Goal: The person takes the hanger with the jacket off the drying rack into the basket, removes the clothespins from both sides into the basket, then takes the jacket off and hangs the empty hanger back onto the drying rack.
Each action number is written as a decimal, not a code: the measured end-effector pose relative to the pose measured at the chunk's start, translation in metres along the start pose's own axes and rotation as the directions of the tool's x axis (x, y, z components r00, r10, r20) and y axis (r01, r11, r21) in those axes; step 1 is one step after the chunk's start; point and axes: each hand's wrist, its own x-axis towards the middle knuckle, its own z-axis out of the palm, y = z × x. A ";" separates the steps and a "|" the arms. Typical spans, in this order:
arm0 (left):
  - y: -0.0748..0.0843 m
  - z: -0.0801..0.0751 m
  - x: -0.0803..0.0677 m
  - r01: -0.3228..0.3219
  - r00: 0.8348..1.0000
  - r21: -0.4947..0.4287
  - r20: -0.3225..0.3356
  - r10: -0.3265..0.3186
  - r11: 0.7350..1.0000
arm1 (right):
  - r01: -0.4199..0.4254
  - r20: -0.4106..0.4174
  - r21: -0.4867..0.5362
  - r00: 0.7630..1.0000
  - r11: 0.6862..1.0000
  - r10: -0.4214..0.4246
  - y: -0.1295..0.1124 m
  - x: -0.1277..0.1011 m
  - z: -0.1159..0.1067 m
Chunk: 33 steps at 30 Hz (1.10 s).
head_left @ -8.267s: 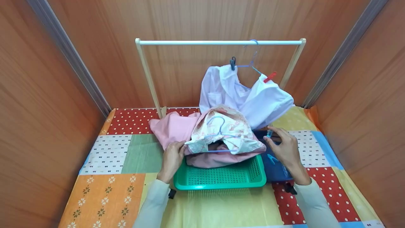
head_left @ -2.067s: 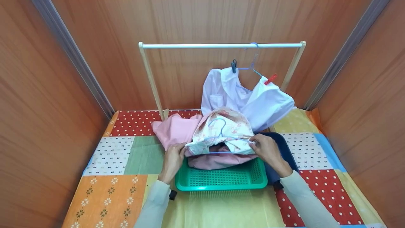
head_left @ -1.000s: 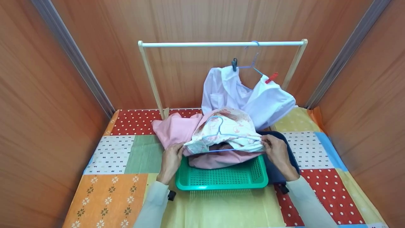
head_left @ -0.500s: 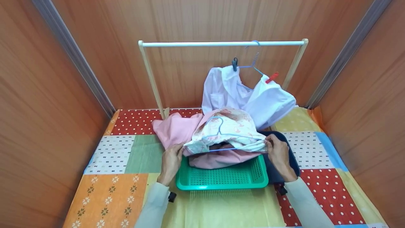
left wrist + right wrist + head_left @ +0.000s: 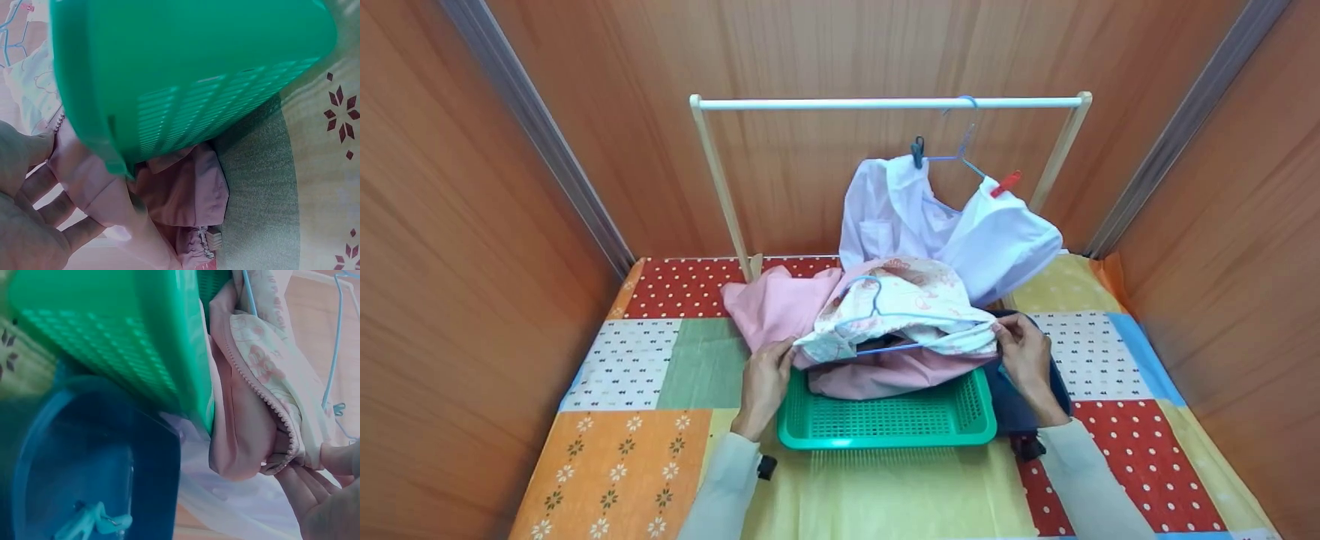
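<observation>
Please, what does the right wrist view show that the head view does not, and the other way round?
Only the right wrist view: at least one turquoise clothespin inside the dark blue tub, and the zipper teeth on the pink garment.
Only the head view: the left hand, and the red clothespin on the hanging white shirt.
Both: the tub, the green basket, and the right hand pinching the garment.

Wood-grained walls (image 5: 795, 45) meet at grey, seemingly metal strips (image 5: 541, 135) around a bright patchwork cloth (image 5: 615, 465).
</observation>
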 end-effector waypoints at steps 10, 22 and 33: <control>0.001 -0.001 0.000 -0.003 1.000 -0.017 -0.008 0.003 1.000 | -0.312 0.131 0.353 0.950 0.882 0.284 0.004 0.004 0.000; 0.000 -0.001 -0.002 -0.023 0.999 -0.042 -0.035 0.022 0.999 | -0.458 0.266 0.675 0.882 0.578 0.388 0.008 0.005 0.003; -0.001 -0.001 -0.003 0.012 0.999 -0.086 -0.049 -0.016 0.996 | -0.544 0.415 0.775 0.822 0.321 0.391 0.011 0.005 0.007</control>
